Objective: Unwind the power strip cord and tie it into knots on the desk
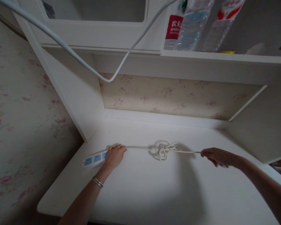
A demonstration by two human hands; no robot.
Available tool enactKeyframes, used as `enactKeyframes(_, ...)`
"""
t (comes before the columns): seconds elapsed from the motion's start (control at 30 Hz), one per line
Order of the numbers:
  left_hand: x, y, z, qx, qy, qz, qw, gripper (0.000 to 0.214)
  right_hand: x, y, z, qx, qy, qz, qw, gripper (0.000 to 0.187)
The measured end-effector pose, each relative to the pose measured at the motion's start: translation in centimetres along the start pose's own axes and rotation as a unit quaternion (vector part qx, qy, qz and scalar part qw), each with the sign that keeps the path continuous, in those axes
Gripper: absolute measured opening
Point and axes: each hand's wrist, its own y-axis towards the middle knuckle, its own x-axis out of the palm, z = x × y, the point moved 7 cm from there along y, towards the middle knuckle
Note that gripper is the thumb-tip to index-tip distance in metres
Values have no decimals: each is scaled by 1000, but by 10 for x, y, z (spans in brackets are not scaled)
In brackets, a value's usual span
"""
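Note:
A thin cream rope (164,150) is stretched across the white desk (140,193), with a loose tangled knot in its middle. My left hand (114,155) is closed on the rope's left end and rests over the end of a white power strip (93,158). My right hand (216,157) pinches the rope's right end, fingers closed, about level with the left hand. The rope runs taut between both hands.
The power strip with blue sockets lies at the desk's left edge. A white cable (84,61) hangs in front of the upper cabinet. Water bottles (192,25) stand on the shelf above right. Floral wallpaper (173,95) backs the desk; side panels enclose it.

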Motion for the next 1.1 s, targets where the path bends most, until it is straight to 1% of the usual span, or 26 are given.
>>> enactKeyframes(0.03,0,3,2,-9,-2,3,1000,30,14,-8,5,16,63,-46,997,31)
enactKeyframes(0.07,0,5,2,-21,-4,4,1000,30,29,-17,3,18,117,-99,988,41)
enactKeyframes(0.13,1,10,1,-44,-12,6,999,32,54,-38,-13,0,184,-167,969,59)
enactKeyframes(0.17,1,11,0,-53,-16,5,998,32,65,-49,-24,-8,201,-193,960,60)
enactKeyframes(0.2,1,12,-1,-59,-20,6,998,33,75,-60,-36,-22,210,-211,954,55)
enactKeyframes(0.23,2,13,-1,-64,-24,8,998,33,84,-71,-50,-34,214,-228,949,46)
enactKeyframes(0.27,2,14,-2,-69,-27,11,997,33,92,-80,-63,-40,219,-232,947,36)
enactKeyframes(0.33,3,15,-2,-83,-34,15,996,32,111,-98,-92,-65,191,-269,942,26)
enactKeyframes(0.37,4,15,-2,-90,-38,16,995,31,120,-105,-108,-89,167,-290,938,27)
enactKeyframes(0.4,5,16,-2,-96,-42,15,994,31,127,-110,-123,-119,115,-295,941,35)
enactKeyframes(0.43,6,16,-1,-101,-46,15,994,30,129,-110,-137,-153,44,-263,952,35)
enactKeyframes(0.47,7,16,0,-103,-49,14,993,30,129,-108,-150,-181,-42,-212,959,28)
enactKeyframes(0.5,7,16,0,-102,-51,13,993,30,129,-105,-162,-204,-124,-164,957,20)
enactKeyframes(0.53,7,16,0,-100,-53,12,993,30,128,-102,-172,-222,-196,-119,948,19)
enactKeyframes(0.57,7,16,0,-98,-55,11,994,29,128,-99,-182,-237,-249,-89,935,25)
enactKeyframes(0.63,7,16,-3,-94,-59,6,994,29,129,-92,-198,-266,-301,-61,914,33)
enactKeyframes(0.7,7,16,-6,-88,-62,-2,994,28,126,-86,-212,-288,-310,-32,906,35)
enactKeyframes(0.77,6,16,-8,-76,-63,-8,995,28,118,-78,-225,-288,-292,-1,912,37)
enactKeyframes(0.8,6,16,-8,-69,-63,-10,996,29,115,-73,-230,-278,-271,11,922,38)
enactKeyframes(0.87,5,14,-7,-58,-63,-11,996,29,111,-61,-242,-251,-193,13,948,39)
enactKeyframes(0.9,4,12,-6,-56,-63,-11,996,29,113,-54,-248,-237,-137,3,962,39)
enactKeyframes(0.97,4,9,-3,-59,-63,-9,996,30,123,-37,-259,-211,-4,-30,977,40)
enactKeyframes(1.03,3,7,1,-66,-63,-7,996,31,141,-17,-269,-183,113,-57,975,39)
enactKeyframes(1.1,1,6,6,-71,-65,-7,995,31,161,1,-281,-168,176,-73,967,36)
